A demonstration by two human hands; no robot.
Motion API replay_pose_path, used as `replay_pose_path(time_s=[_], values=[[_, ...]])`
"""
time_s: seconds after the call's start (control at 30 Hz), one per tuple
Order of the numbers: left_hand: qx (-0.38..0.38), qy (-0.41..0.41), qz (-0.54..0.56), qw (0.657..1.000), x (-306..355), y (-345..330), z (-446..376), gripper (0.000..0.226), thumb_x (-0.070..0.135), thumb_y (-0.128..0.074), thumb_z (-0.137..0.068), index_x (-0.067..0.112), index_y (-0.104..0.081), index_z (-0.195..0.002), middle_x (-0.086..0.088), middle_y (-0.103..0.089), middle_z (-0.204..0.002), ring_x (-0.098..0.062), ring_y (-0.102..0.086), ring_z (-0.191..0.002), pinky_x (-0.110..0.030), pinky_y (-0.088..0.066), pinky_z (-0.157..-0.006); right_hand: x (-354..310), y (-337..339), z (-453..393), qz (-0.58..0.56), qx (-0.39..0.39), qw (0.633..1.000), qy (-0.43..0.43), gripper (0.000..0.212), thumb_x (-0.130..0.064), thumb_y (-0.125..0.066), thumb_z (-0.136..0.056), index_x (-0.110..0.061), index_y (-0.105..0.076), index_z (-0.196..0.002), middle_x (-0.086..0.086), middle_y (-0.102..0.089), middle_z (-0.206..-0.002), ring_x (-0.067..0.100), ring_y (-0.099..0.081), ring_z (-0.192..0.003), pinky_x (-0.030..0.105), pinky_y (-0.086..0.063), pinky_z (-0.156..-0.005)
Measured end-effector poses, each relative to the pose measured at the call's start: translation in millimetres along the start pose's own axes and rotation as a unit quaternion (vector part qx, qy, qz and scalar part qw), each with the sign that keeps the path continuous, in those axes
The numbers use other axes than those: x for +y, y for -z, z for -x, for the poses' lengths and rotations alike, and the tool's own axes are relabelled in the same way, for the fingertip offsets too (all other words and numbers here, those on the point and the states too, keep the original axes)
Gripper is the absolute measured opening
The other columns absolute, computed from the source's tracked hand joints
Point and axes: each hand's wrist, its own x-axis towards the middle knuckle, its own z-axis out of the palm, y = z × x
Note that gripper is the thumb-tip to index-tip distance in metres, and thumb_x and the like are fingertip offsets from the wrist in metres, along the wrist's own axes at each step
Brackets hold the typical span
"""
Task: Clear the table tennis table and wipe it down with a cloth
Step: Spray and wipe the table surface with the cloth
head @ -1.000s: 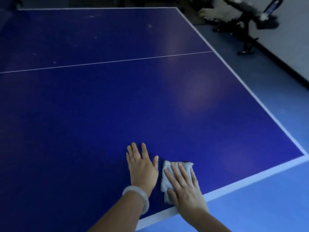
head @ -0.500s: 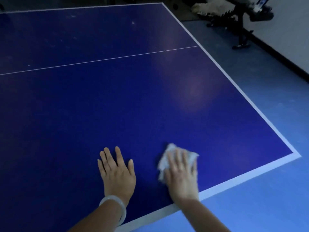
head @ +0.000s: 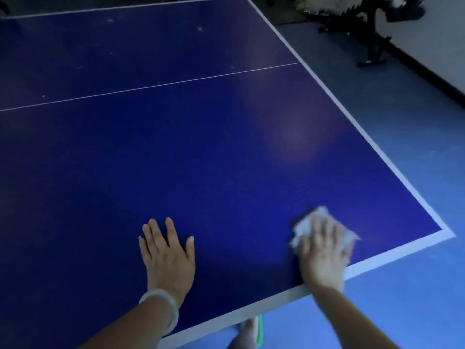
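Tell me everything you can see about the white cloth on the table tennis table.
The cloth is white, crumpled and bunched, soft-looking like a rag or paper towel, and motion-blurred. It lies flat on the blue table near the front right corner, just inside the white border lines. The right hand presses on it with fingers spread, covering most of it; only its far and side edges show. The left hand rests flat on the table well apart from it.

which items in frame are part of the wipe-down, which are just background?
Job:
table tennis table
white cloth, pressed flat under right hand
left hand, flat on the table

Background:
black equipment stand on the floor
bracelet on left wrist
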Motion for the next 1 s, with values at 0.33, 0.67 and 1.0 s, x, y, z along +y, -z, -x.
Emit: replay_pose_path(time_s=[0.33,0.67,1.0], values=[[-0.002,0.016,-0.012,1.000,1,-4,1,0.072,0.045,-0.036,-0.094,0.002,-0.024,-0.151,-0.032,-0.017,-0.154,-0.044,-0.012,-0.145,-0.056,-0.011,-0.119,42,7,-12,0.047,-0.069,0.963,0.257,0.056,-0.047,-0.028,-0.099,-0.030,-0.032,-0.151,-0.004,-0.026,-0.159,0.022,-0.021,-0.148,0.048,-0.013,-0.115],[-0.005,-0.240,0.100,0.966,212,-11,2,0.053,0.025,-0.057,-0.095,0.002,-0.046,-0.141,-0.021,-0.035,-0.151,-0.037,-0.029,-0.142,-0.052,-0.025,-0.116,100,27,-56,0.042,-0.074,0.980,0.180,0.057,-0.046,-0.027,-0.096,-0.026,-0.041,-0.148,0.001,-0.033,-0.156,0.026,-0.028,-0.145,0.050,-0.018,-0.113],[-0.096,-0.268,-0.048,0.957,321,-37,12,0.073,0.053,0.000,-0.092,0.013,0.009,-0.153,-0.015,0.020,-0.158,-0.033,0.021,-0.146,-0.054,0.008,-0.118,172,41,-100,-0.003,-0.039,0.999,-0.002,0.083,-0.055,0.018,-0.093,-0.023,-0.031,-0.152,0.005,-0.025,-0.159,0.027,-0.020,-0.148,0.054,-0.014,-0.119]])
